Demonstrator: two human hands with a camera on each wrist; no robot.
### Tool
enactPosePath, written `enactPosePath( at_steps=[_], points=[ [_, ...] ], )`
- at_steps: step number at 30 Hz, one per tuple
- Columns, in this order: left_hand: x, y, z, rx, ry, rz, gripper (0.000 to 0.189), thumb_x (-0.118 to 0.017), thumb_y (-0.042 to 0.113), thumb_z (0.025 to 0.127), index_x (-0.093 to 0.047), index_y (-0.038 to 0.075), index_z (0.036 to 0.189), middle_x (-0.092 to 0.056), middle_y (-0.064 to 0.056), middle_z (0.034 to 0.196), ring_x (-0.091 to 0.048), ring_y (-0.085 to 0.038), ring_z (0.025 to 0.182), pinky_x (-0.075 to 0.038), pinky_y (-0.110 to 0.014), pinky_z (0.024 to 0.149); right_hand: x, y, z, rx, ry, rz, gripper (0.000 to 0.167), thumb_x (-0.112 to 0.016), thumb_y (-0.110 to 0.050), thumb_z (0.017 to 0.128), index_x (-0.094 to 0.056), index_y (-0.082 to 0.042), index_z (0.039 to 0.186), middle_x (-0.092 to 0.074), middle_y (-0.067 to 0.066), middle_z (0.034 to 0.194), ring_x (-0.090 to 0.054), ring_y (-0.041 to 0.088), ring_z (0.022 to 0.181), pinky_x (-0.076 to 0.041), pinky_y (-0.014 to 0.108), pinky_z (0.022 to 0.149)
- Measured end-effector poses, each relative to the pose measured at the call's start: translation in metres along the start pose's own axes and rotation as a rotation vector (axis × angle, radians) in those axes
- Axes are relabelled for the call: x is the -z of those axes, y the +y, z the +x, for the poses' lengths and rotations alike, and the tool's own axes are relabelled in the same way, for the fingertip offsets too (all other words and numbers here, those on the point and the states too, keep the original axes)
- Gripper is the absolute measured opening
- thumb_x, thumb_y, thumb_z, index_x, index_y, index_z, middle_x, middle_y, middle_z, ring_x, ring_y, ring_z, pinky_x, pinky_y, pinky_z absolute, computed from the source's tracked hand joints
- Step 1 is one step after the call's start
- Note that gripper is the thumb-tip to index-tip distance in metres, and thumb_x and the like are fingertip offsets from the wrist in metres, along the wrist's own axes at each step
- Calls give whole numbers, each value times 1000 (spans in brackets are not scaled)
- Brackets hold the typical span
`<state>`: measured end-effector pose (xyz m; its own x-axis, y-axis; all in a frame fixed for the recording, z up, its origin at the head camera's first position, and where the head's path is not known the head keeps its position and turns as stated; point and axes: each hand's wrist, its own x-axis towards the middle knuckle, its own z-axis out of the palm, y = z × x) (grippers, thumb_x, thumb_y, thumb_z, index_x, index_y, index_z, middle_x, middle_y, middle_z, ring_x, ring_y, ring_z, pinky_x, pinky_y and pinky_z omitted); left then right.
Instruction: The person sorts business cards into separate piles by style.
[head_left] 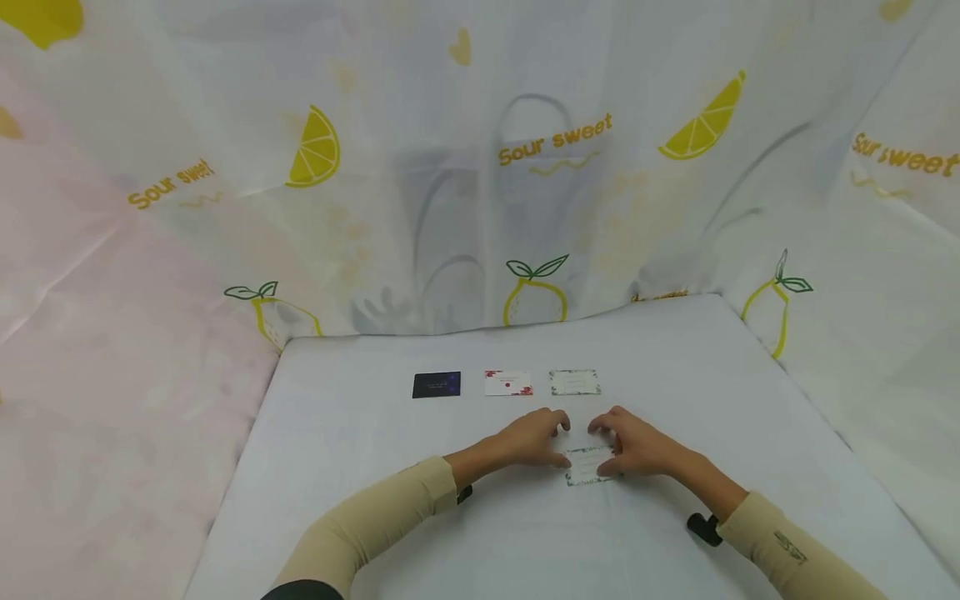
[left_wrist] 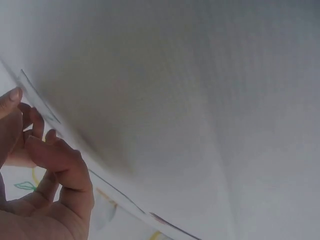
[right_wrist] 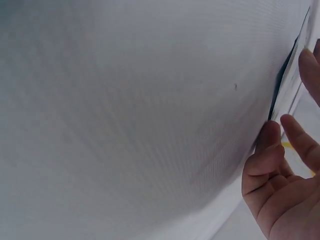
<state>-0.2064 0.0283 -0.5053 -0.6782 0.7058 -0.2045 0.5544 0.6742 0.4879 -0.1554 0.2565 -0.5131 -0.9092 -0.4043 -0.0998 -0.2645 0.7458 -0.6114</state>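
In the head view a white card with a blue-green leafy border (head_left: 583, 467) lies on the white table between the two hands. The left hand (head_left: 531, 437) is at its left side, thumb tip at the card's edge, fingers loosely bent and apart from the thumb. From the right, the other hand (head_left: 637, 443) reaches over the card, its thumb covering part of the right side. Its bent fingers stay clear of the thumb. The right wrist view shows the card (right_wrist: 287, 82) almost edge-on, with a dark strip along its lower edge. Neither hand visibly pinches it.
Farther back on the table (head_left: 360, 467) lie a dark blue card (head_left: 437, 384), a white card with red corners (head_left: 508, 383) and a white card with a leafy border (head_left: 575, 382), in a row. A lemon-print curtain (head_left: 465, 217) hangs behind the table's far edge.
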Motion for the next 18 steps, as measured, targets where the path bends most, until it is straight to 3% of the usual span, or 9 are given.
enactPosePath(
  at_steps=[7,13,18],
  points=[
    [-13,6,-1,-11,-24,81,65,-88,40,72,-59,18,126,-58,4,103,-50,-5,80,-43,-19,69,-3,0,-1,16,-46,11,51,-90,-22,70,-62,-9,111,-52,2,100,-47,10,77,-42,22,66],
    [-14,10,-2,-46,-32,183,59,-86,36,76,-59,19,126,-58,6,99,-49,-5,79,-42,-19,69,-4,-3,1,32,-57,-48,45,-89,-23,71,-63,-10,105,-55,-3,95,-48,11,82,-43,26,72],
    [-13,10,-4,-70,-29,204,54,-85,34,77,-63,17,124,-57,5,97,-48,-5,77,-41,-19,67,-4,-9,2,7,-50,-95,45,-90,-26,69,-64,-10,102,-55,-4,94,-46,12,83,-42,27,74]
  ],
)
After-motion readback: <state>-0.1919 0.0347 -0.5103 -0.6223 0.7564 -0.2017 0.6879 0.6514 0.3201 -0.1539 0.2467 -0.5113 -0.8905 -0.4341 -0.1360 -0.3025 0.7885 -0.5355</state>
